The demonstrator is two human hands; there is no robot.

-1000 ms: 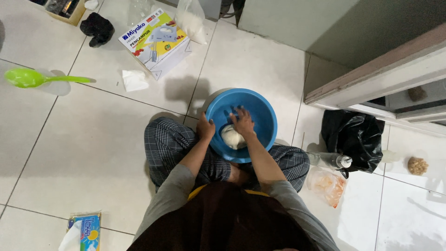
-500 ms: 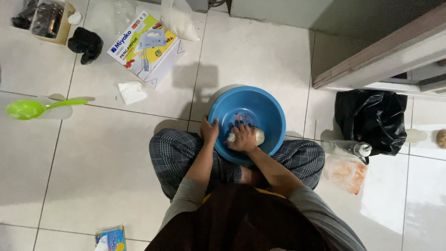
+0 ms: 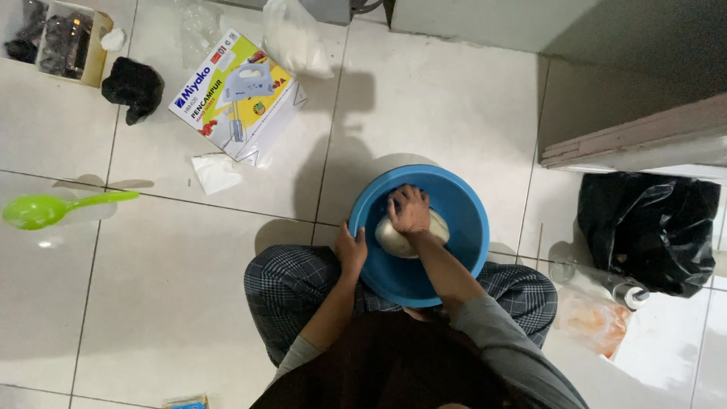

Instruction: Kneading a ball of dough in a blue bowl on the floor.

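Floor of pale glossy ceramic tiles [image 3: 424, 106] spreads under everything, and I sit on it cross-legged in checked grey trousers [image 3: 291, 291] with a round blue plastic basin [image 3: 466, 227] set against my shins. To my right a crumpled black plastic bag [image 3: 651, 227] slumps below a pinkish-edged ledge, and just in front of it lies a clear plastic bag with orange contents [image 3: 594, 322], a small bottle resting beside it. Ahead and to my left sits a white and yellow cardboard box picturing a hand mixer [image 3: 235, 95], tilted on the tiles, with a knotted clear plastic bag of white powder [image 3: 291, 38] just beyond it. Further left a lime-green plastic ladle [image 3: 57, 208] lies flat, handle pointing toward me, well apart from the basin. A small open cardboard tray of dark items [image 3: 60, 42] sits in the far corner, a black crumpled cloth [image 3: 132, 87] next to it, and a scrap of white tissue [image 3: 216, 173] lies near the box. Inside the basin, toward its middle, rests a pale smooth lump of dough [image 3: 394, 238]. My right hand [image 3: 410, 212] is spread, palm down, pressing on top of that dough, fingers curled over its far side. My left hand [image 3: 351, 250] is closed on the basin's near-left rim, thumb inside, gripping it
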